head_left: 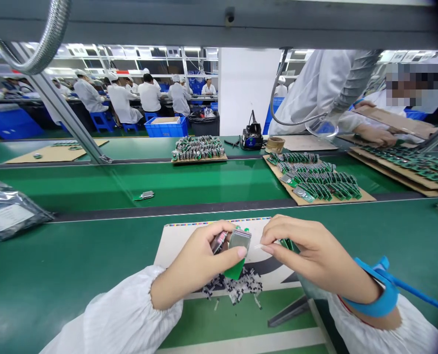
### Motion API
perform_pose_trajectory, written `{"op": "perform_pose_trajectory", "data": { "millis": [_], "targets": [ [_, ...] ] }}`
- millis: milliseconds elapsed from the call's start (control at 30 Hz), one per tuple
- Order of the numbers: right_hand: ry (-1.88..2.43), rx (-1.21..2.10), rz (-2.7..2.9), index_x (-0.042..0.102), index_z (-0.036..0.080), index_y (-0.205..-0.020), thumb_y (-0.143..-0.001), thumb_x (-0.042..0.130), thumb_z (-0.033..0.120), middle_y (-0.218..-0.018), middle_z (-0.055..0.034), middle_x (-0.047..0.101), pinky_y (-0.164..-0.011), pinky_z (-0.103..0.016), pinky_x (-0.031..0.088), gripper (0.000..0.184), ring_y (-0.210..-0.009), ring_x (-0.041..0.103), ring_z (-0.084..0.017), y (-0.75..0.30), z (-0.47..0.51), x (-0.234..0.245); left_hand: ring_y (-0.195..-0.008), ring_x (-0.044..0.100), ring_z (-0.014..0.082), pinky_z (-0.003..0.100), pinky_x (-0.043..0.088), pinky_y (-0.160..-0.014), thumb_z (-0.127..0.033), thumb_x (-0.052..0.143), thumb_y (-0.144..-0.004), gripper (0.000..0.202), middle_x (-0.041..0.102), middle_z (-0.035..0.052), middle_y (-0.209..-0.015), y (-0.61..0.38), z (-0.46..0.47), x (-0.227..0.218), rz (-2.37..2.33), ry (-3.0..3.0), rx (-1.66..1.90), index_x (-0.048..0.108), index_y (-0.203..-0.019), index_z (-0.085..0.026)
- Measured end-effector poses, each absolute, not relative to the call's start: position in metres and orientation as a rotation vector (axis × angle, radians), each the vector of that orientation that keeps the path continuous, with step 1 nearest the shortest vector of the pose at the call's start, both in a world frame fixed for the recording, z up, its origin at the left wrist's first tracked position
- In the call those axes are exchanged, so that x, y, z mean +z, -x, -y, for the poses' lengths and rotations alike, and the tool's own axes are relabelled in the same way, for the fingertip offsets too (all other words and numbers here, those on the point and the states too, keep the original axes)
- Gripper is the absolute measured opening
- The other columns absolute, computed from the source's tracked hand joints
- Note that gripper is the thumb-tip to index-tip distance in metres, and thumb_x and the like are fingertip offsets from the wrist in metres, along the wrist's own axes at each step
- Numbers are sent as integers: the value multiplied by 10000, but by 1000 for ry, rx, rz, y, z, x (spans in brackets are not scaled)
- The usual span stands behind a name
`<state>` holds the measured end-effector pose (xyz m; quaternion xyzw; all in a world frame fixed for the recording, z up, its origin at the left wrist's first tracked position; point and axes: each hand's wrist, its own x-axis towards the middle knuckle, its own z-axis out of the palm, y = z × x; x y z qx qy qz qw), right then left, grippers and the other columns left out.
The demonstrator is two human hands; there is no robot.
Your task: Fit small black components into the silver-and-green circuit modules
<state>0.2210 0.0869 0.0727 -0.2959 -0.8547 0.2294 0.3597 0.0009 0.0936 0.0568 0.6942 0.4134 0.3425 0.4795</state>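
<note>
Left hand [195, 263] pinches shielded circuit board [237, 250] — right hand [315, 253] nearly closed at white sliver [258, 246], hold unclear | above card sheet [178, 248] | next: steady fingers

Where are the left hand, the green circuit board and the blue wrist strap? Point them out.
Left hand [197, 260]: head view, on the back of the hand.
Green circuit board [234, 270]: head view, on its exposed lower end.
Blue wrist strap [374, 297]: head view, on the band.
</note>
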Motion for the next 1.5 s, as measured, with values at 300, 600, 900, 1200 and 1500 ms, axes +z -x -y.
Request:
{"op": "perform_pose_trajectory", "data": {
  "millis": [300, 600, 900, 1200, 1500],
  "targets": [
    [698, 202, 2068, 546, 210, -986, -908, 514, 25, -912, -32, 585, -734, -300, 452, 203, -866, 544, -177, -208, -69, 74, -476, 365, 80, 195, 307, -451, -244, 718, -694, 171, 447, -76, -543, -6, -75, 65, -990, -1925, 1016, 559, -733, -195],
    [553, 190, 2059, 436, 252, -1221, -836, 491, -77, -931, -29, 648, -713, -361, 442, 509, -778, 542, -185, -202, -58, 68, -528, 497, 83, 188, 410, -521, -176, 761, -695, 234, 572, -50, -637, -6, -65, 62, -853, -2246, 1163, 576, -838, -192],
    [467, 200, 2098, 450, 151, -1216, -816, 473, -142, -991, -56, 630, -715, -348, 407, 497, -815, 541, -172, -206, -58, 66, -529, 487, 67, 171, 394, -514, -118, 765, -668, 260, 551, -56, -639, -7, -66, 63, -821, -2281, 1223, 562, -821, -171],
    [483, 126, 2152, 499, 101, -1074, -816, 481, -147, -943, -81, 599, -693, -354, 383, 358, -821, 529, -176, -207, -56, 67, -551, 526, 73, 175, 408, -522, -113, 750, -683, 236, 591, -42, -660, -7, -64, 62, -816, -2308, 1228, 585, -846, -159],
    [503, 109, 2140, 500, 173, -1093, -864, 464, -77, -940, -66, 656, -659, -359, 439, 340, -800, 590, -189, -203, -57, 65, -541, 517, 81, 189, 411, -513, -107, 723, -711, 194, 579, -34, -639, -8, -65, 61, -815, -2376, 1232, 594, -849, -147]
  ]
}}
